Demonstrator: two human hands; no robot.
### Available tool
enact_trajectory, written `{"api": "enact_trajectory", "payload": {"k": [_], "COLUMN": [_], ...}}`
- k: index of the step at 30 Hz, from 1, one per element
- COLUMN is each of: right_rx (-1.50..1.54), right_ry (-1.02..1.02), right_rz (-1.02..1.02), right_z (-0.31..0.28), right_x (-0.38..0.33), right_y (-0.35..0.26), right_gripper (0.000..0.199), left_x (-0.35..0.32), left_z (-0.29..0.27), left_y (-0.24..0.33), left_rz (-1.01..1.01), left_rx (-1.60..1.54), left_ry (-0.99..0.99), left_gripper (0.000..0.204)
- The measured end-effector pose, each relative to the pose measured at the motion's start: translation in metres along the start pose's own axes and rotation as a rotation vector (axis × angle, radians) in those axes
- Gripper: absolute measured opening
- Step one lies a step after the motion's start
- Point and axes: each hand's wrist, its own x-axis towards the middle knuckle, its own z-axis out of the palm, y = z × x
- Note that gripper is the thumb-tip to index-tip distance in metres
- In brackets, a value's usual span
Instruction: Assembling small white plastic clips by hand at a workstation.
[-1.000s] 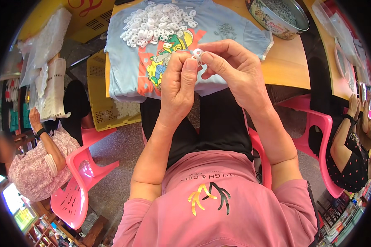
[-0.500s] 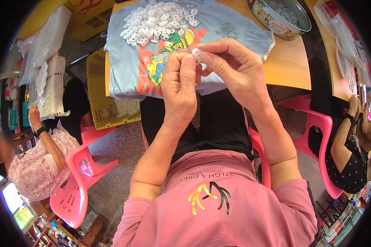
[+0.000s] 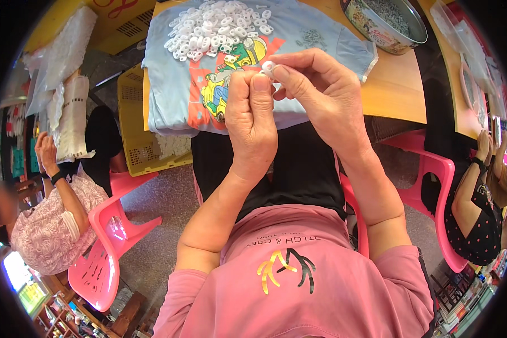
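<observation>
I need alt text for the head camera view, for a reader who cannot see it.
Both hands, left hand and right hand, pinch one small white plastic ring together above a light blue printed shirt spread on a wooden table. A pile of white rings lies on the shirt, near a round tin.

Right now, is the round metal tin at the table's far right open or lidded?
Open: the round metal tin shows no lid, and small grey pieces lie visible inside it on the wooden table.
</observation>
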Motion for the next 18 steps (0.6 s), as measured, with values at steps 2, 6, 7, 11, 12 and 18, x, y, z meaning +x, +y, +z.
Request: {"api": "enact_trajectory", "payload": {"k": [2,6,7,11,12,18], "right_rx": [0.059,0.047,0.062,0.190,0.190,0.240], "right_ry": [-0.060,-0.075,-0.084,-0.135,-0.134,-0.181], "right_rz": [0.012,0.029,0.045,0.135,0.135,0.187], "right_z": [-0.002,-0.006,-0.007,-0.009,-0.010,-0.009], "right_x": [0.001,0.001,0.001,0.001,0.001,-0.002], "right_y": [-0.002,0.000,-0.001,0.002,0.001,0.000], "right_gripper": [0.016,0.016,0.018,0.022,0.022,0.025], "left_x": [-0.001,-0.003,-0.002,-0.002,-0.002,0.006], "left_z": [-0.002,-0.004,-0.007,-0.015,-0.016,-0.015], "left_y": [0.000,-0.005,-0.007,-0.008,-0.011,-0.017], "left_rz": [-0.008,-0.022,-0.024,-0.060,-0.060,0.035], "left_rx": [0.001,-0.043,-0.017,-0.155,-0.156,-0.374], "left_ry": [-0.041,-0.058,-0.073,-0.146,-0.147,-0.134], "left_gripper": [0.017,0.017,0.017,0.025,0.025,0.060]}}
